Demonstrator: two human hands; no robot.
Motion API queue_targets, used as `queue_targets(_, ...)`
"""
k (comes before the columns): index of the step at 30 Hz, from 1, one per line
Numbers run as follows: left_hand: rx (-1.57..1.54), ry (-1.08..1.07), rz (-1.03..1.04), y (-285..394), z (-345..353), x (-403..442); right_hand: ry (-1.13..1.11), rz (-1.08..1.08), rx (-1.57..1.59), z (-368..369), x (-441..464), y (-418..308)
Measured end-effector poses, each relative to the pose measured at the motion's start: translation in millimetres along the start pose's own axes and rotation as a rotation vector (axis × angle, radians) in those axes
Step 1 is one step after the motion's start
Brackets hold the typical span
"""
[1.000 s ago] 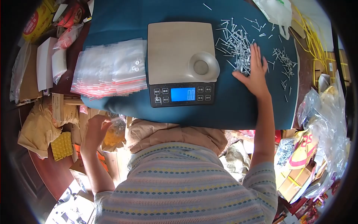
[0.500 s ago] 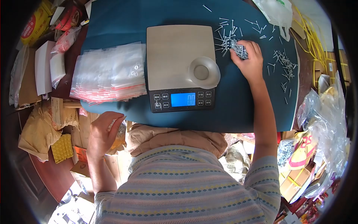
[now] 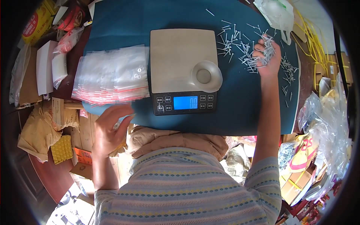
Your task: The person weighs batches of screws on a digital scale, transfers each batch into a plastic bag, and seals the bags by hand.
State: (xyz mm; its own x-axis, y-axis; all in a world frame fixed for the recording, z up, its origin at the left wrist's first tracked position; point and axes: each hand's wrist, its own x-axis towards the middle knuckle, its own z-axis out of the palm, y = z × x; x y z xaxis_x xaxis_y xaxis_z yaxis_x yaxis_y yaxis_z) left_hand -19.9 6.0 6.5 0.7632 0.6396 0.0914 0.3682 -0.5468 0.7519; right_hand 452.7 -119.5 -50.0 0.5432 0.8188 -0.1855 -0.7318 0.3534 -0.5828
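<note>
While full of fasteners (image 3: pixel 267 49), right hand (image 3: pixel 273 63) across scale (image 3: pixel 180 56) from bags (image 3: pixel 112 71).

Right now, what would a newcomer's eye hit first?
Probably the scale at centre, its blue display lit and a small round dish on its near right corner. Then the right hand, cupping metal fasteners with more scattered around it. Left of the scale, clear bags with red strips lie overlapping.

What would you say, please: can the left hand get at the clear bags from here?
Probably yes: the left hand is at the green tabletop's near edge, close to the clear bags, with nothing visible standing between them.
</note>
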Motion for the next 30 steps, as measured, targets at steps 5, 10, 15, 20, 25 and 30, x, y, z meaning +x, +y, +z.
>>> queue_targets(5, -0.052, 0.128, 0.209, 20.2, 45.8, 42.4, -0.078, 0.113, 0.176, 17.6, 0.1, 26.0)
queue_targets(10, -0.250, 0.152, 0.344, 47.8, 101.3, 90.1, -0.153, 0.208, 0.401, 80.3, -24.2, 67.1)
queue_targets(15, -0.265, 0.092, 0.253, 59.9, 131.0, 111.3, -0.183, 0.023, 0.047, 117.9, -52.6, 100.3)
queue_targets(20, -0.324, 0.081, 0.213, 59.1, 132.8, 114.5, -0.297, -0.210, -0.271, 115.0, -65.5, 114.8)
queue_targets(25, -0.389, -0.021, 0.272, 51.5, 130.2, 118.9, -0.239, -0.225, -0.155, 120.8, -64.6, 105.3)
queue_targets(30, -0.225, 0.051, 0.405, 46.2, 104.2, 106.4, -0.293, -0.197, -0.079, 105.1, -65.5, 72.7)
